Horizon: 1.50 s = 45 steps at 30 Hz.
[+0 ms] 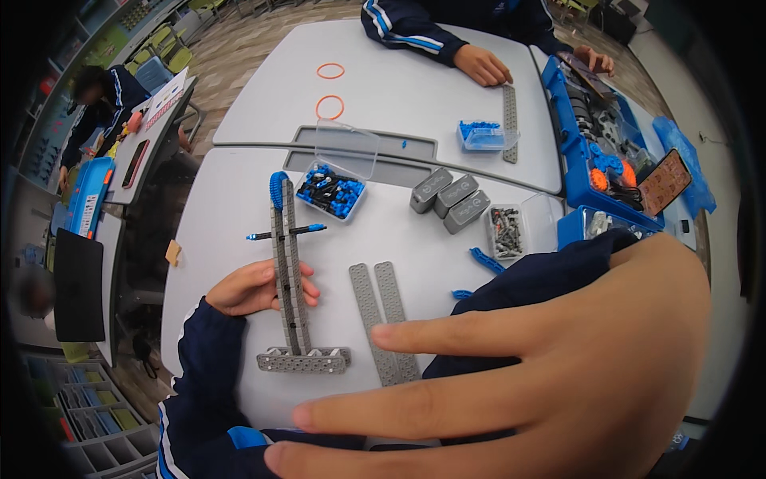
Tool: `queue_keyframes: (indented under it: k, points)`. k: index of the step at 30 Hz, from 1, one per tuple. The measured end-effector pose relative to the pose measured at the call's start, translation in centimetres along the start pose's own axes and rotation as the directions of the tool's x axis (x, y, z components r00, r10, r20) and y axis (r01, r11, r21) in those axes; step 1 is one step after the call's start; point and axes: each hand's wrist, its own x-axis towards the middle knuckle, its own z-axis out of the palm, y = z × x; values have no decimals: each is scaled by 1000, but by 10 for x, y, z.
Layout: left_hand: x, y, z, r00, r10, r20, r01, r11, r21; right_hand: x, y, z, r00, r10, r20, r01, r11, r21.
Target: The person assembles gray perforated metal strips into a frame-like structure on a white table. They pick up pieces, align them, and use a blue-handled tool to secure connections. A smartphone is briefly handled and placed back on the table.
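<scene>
My left hand holds a grey plastic beam assembly, fingers wrapped behind its long upright part. The assembly has a wide grey foot, a blue curved piece at its top and a dark cross axle with blue ends. Close to the camera, my right hand is raised with its fingers spread and nothing visible in them. Two flat perforated grey beams lie side by side on the white table, partly covered by the right fingertips. An open clear box of blue and black connectors stands beyond the assembly.
Three grey blocks and a clear box of small metal parts stand at centre right. A blue bin holds larger parts and a phone. Across the table are another person's hands, a perforated beam and two orange rings.
</scene>
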Motion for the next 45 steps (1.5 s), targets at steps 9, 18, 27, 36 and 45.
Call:
queue_keyframes:
  k: [9,18,27,36,45]
  points:
    - [0,-2,5,997,7,-73,-6,1000,9,-7,-7,-2,998,47,-36,-48,998,-34]
    - [2,-3,1,999,14,-50,-15,1000,-22,-19,-29,-13,994,81,-80,-90,989,-115]
    - [0,-3,3,997,22,-74,-21,1000,12,-27,-41,-13,992,67,-107,-80,989,-122]
    - [2,-3,3,998,29,-60,-28,1000,6,-24,-45,-13,995,46,-88,-54,994,-93]
    - [1,-2,6,998,40,-52,-39,999,15,-13,-49,-8,998,8,-64,-11,999,-45]
